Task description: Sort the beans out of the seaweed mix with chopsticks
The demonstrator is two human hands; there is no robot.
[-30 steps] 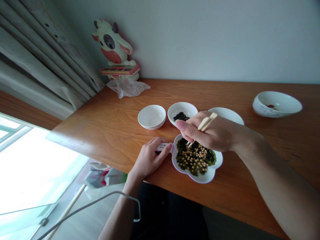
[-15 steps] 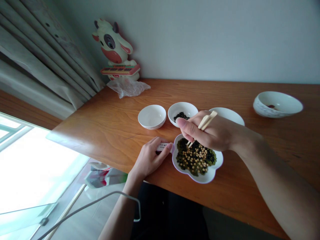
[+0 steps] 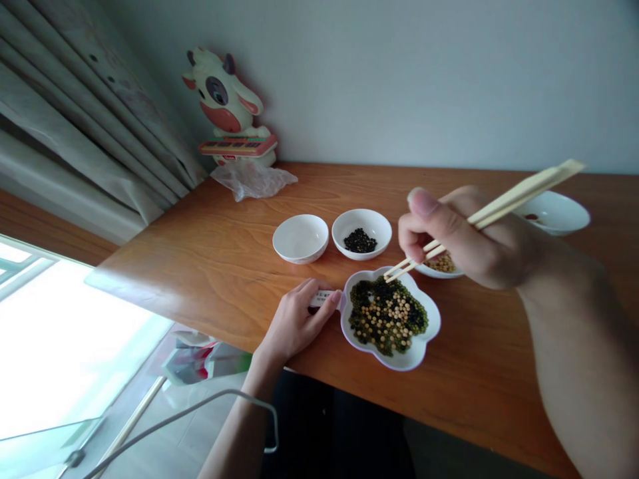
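Observation:
My left hand point(image 3: 299, 318) is closed around the short handle of a flower-shaped white dish point(image 3: 417, 356) with a lilac rim. Mixed green, black and pale yellow beans point(image 3: 387, 316) cover its bottom. In my right hand point(image 3: 464, 236) is a pair of wooden chopsticks point(image 3: 519, 193), their tips over the far edge of the beans; I cannot make out a bean between them. Behind the dish stands a white bowl point(image 3: 379, 226) with black beans point(image 3: 360, 241). Another bowl point(image 3: 434, 271), holding pale yellow beans, is partly hidden by my right hand.
To the left of the black beans is a bowl with nothing in it point(image 3: 300, 238). A larger bowl point(image 3: 564, 211) with something small and reddish inside sits at the back right. A cow toy with a keyboard point(image 3: 229, 113) and a crumpled plastic bag point(image 3: 253, 181) occupy the back left corner.
My right hand has moved right and tilted, bringing the chopsticks from the middle of the beans to the dish's far side. The yellow beans' bowl shows its contents. My left hand keeps its hold.

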